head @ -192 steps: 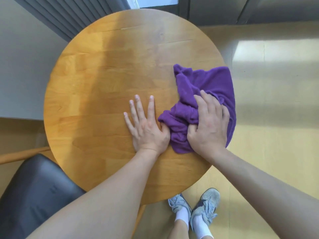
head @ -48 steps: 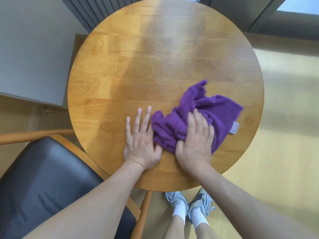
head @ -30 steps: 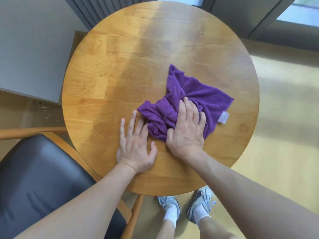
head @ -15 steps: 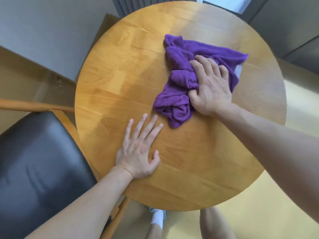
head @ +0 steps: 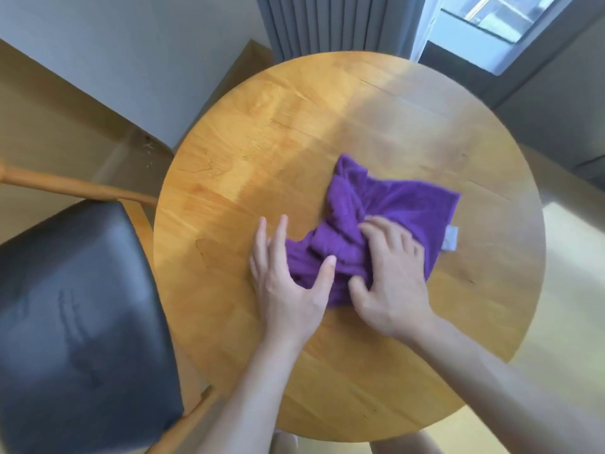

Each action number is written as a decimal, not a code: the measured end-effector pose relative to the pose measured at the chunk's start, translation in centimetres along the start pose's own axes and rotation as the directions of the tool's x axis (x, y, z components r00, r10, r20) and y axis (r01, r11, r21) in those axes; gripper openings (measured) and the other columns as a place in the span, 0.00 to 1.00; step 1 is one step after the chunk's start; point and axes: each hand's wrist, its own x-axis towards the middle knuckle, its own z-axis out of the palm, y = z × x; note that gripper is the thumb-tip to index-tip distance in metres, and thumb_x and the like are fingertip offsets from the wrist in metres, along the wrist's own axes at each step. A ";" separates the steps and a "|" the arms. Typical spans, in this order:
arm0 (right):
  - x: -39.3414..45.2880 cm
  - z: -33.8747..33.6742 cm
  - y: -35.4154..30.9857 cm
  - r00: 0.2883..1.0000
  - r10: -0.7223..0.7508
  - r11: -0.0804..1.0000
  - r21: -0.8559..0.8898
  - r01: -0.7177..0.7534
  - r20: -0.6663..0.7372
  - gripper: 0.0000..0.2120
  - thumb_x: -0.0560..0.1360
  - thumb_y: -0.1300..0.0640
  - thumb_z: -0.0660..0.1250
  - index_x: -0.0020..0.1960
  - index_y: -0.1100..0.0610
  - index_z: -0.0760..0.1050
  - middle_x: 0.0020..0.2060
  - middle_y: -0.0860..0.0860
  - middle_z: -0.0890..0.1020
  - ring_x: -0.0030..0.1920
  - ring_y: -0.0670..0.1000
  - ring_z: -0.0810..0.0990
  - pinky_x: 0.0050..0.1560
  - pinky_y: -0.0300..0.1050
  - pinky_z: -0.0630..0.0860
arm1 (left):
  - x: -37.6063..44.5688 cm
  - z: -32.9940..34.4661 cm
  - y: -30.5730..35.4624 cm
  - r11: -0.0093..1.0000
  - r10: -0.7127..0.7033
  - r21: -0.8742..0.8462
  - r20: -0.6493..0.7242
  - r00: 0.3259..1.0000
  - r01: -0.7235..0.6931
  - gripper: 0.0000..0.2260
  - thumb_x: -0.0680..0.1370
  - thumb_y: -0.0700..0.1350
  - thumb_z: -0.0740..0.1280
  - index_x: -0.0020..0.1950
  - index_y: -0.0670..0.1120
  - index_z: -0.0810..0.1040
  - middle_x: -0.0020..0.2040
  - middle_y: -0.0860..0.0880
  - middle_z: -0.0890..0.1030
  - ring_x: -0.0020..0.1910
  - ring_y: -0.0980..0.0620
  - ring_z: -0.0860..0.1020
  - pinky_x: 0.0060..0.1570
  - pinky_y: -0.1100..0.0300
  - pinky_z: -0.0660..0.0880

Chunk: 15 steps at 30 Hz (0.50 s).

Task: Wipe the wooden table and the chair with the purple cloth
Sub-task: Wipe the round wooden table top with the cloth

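Observation:
A round wooden table [head: 262,152] fills the middle of the view. The purple cloth [head: 406,208] lies bunched on it, right of centre, with a white label at its right edge. My right hand [head: 389,276] presses down on the cloth's near part, fingers curled into the folds. My left hand [head: 288,280] lies flat on the table just left of it, fingers apart, thumb resting on the cloth's near-left edge. The chair [head: 75,316], with a black padded seat and a wooden frame, stands at the left, tucked against the table.
A grey curtain [head: 330,24] and a window [head: 491,24] are beyond the table's far edge. A white wall panel [head: 131,60] rises at the far left. Light wooden floor [head: 576,290] lies to the right of the table.
My right hand has dragged the cloth from the far side of the table back toward me. The cloth now meets my left hand, whose thumb lies on it.

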 end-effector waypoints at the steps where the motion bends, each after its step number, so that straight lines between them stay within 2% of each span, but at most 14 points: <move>1: -1.3 -0.2 0.1 0.997 -0.039 0.998 0.044 0.036 0.070 0.34 0.67 0.46 0.62 0.72 0.55 0.69 0.72 0.51 0.69 0.72 0.55 0.67 0.70 0.56 0.63 | -0.2 0.5 0.3 0.998 -0.015 0.054 0.004 1.000 0.015 0.29 0.75 0.59 0.70 0.73 0.47 0.77 0.81 0.45 0.64 0.76 0.45 0.66 0.75 0.49 0.62; 2: -2.5 -0.4 0.3 0.988 -0.077 0.994 0.091 0.065 0.137 0.33 0.70 0.45 0.61 0.73 0.54 0.68 0.73 0.49 0.68 0.73 0.53 0.66 0.71 0.54 0.63 | -0.4 0.7 0.3 0.995 -0.013 0.095 0.009 1.000 0.012 0.24 0.76 0.58 0.70 0.67 0.47 0.80 0.79 0.46 0.67 0.74 0.44 0.67 0.74 0.49 0.64; 4: -3.8 -0.9 1.0 0.971 -0.114 0.983 0.164 0.080 0.210 0.31 0.74 0.42 0.60 0.75 0.52 0.68 0.73 0.47 0.68 0.73 0.50 0.65 0.71 0.51 0.63 | -1.5 0.6 -0.8 0.990 0.040 0.138 0.030 0.999 -0.044 0.20 0.78 0.58 0.67 0.61 0.45 0.82 0.68 0.48 0.78 0.66 0.43 0.74 0.67 0.47 0.70; 7: -3.9 -0.8 1.0 0.978 -0.070 0.992 0.115 0.048 0.196 0.24 0.75 0.46 0.62 0.69 0.53 0.72 0.66 0.47 0.71 0.63 0.51 0.71 0.64 0.51 0.68 | -4.2 -1.3 -3.8 0.979 0.049 0.191 0.092 0.995 -0.066 0.21 0.80 0.60 0.63 0.58 0.43 0.80 0.52 0.50 0.79 0.51 0.44 0.79 0.51 0.51 0.76; 9: -3.7 -0.1 0.2 0.983 -0.045 0.998 0.045 0.037 0.180 0.19 0.74 0.53 0.66 0.64 0.55 0.74 0.61 0.49 0.72 0.57 0.54 0.72 0.56 0.53 0.73 | -5.9 -3.3 -5.9 0.972 -0.007 0.232 0.128 0.992 -0.023 0.23 0.78 0.63 0.62 0.57 0.44 0.78 0.49 0.52 0.78 0.48 0.47 0.80 0.43 0.51 0.77; 11: -3.8 0.7 -0.7 0.980 -0.032 0.999 0.030 0.027 0.198 0.14 0.74 0.56 0.68 0.59 0.54 0.73 0.56 0.48 0.71 0.53 0.53 0.72 0.46 0.51 0.75 | -6.7 -5.8 -8.2 0.964 -0.016 0.266 0.150 0.989 -0.024 0.24 0.78 0.65 0.64 0.58 0.45 0.78 0.50 0.54 0.78 0.47 0.51 0.79 0.39 0.52 0.78; 13: -4.5 1.7 -1.4 0.972 -0.041 0.999 0.042 0.032 0.232 0.10 0.76 0.56 0.67 0.56 0.52 0.72 0.51 0.46 0.69 0.50 0.51 0.72 0.36 0.45 0.73 | -6.4 -8.7 -10.6 0.940 0.009 0.335 0.154 0.988 -0.061 0.24 0.78 0.66 0.64 0.58 0.46 0.77 0.51 0.56 0.77 0.47 0.54 0.77 0.38 0.54 0.77; 15: -5.7 2.4 -2.3 0.965 -0.050 0.997 0.067 0.034 0.259 0.06 0.77 0.54 0.66 0.53 0.51 0.71 0.48 0.45 0.68 0.45 0.49 0.72 0.32 0.41 0.67 | -5.3 -11.4 -12.7 0.897 0.020 0.439 0.088 0.996 -0.057 0.21 0.80 0.62 0.65 0.58 0.45 0.78 0.52 0.53 0.77 0.50 0.49 0.77 0.45 0.50 0.77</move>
